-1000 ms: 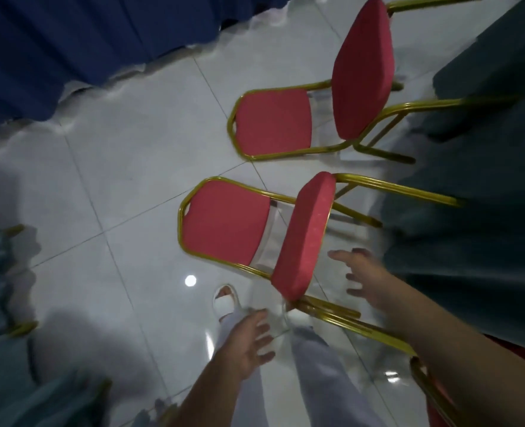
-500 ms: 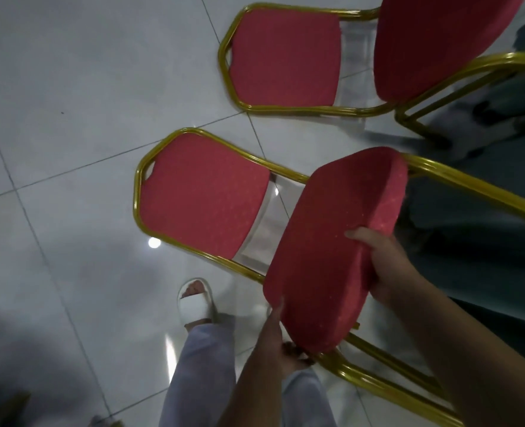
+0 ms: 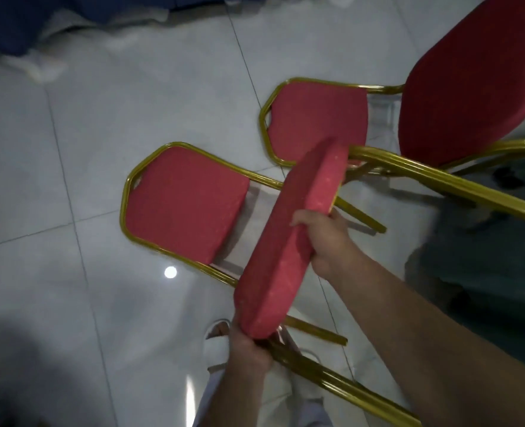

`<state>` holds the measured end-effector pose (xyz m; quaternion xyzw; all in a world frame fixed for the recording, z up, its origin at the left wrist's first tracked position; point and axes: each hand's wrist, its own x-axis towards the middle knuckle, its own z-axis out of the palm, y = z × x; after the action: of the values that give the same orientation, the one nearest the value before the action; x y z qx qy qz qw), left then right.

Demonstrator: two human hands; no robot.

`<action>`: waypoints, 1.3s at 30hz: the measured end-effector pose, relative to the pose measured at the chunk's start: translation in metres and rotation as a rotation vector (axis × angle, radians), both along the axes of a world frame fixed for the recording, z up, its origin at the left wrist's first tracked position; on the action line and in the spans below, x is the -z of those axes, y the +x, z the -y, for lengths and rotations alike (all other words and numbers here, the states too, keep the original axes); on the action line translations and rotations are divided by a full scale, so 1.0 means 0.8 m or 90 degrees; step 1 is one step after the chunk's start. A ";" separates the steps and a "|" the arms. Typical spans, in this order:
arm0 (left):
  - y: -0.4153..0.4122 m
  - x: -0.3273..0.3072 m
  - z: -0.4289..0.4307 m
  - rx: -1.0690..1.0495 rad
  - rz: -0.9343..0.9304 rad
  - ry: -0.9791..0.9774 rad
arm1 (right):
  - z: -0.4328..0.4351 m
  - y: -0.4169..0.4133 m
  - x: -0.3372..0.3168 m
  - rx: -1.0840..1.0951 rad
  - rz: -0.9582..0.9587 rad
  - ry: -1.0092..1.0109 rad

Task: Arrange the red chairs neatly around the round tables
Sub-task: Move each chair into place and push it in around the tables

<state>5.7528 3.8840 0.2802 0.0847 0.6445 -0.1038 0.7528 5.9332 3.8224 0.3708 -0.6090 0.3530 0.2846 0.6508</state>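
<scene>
**Held item.** The near chair (image 3: pixel 184 201) is not standing. Its backrest faces up, low to the tiled floor (image 3: pixel 131 87), its seat pad (image 3: pixel 289 241) shows edge-on, and its gold legs (image 3: pixel 440 183) point right.

**Hands.** The right hand (image 3: pixel 326 241) grips the right edge of the seat pad, thumb on the pad's rim and fingers wrapped behind it. The left hand (image 3: pixel 249 349) is curled round the frame at the pad's near corner. Its fingertips are hidden under the pad, so the exact purchase cannot be confirmed.

**Adjacent item.** The second chair (image 3: pixel 316 121) lies just beyond, in the same tipped attitude, and nobody is touching it. Its backrest passes behind the near chair's pad. I cannot tell whether the frames touch.

**Surroundings.**
- A dark cloth (image 3: pixel 486 272) fills the right side. It is probably a table drape, though no tabletop is visible.
- A blue cloth (image 3: pixel 39 20) lies at the far left.
- A white sandal (image 3: pixel 216 343) stands beside the left hand.

**Progress.** I judge the task to be at an early stage. No chair in view is upright or set facing a table. The near chair must still be raised onto its legs and squared to the table at right. The second chair needs the same work. Chairs out of view cannot be assessed.
</scene>
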 end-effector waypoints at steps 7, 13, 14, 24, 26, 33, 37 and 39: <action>0.071 -0.098 -0.149 -0.054 0.113 0.222 | -0.133 0.062 -0.106 -0.050 0.100 0.153; 0.076 -0.155 -0.197 -0.108 0.295 0.330 | -0.125 0.067 -0.153 -0.057 0.138 0.285; 0.076 -0.155 -0.192 -0.109 0.281 0.347 | -0.114 0.063 -0.146 -0.052 0.127 0.291; 0.043 -0.069 -0.095 0.165 0.099 0.403 | 0.041 0.032 -0.015 -0.054 -0.026 0.048; 0.038 -0.068 -0.077 0.246 0.101 0.360 | 0.072 0.024 -0.005 -0.046 -0.016 0.044; -0.012 -0.093 0.011 0.601 0.044 0.171 | 0.206 -0.034 -0.010 0.104 -0.104 0.043; -0.075 -0.136 0.036 0.670 0.104 0.004 | 0.323 -0.080 -0.063 0.246 -0.076 -0.017; -0.094 -0.161 0.034 0.577 0.080 -0.047 | 0.381 -0.089 -0.100 0.388 -0.028 -0.009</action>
<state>5.6778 3.8569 0.4088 0.3371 0.4910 -0.4404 0.6718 5.8617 3.5175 0.4510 -0.4736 0.5351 0.0869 0.6941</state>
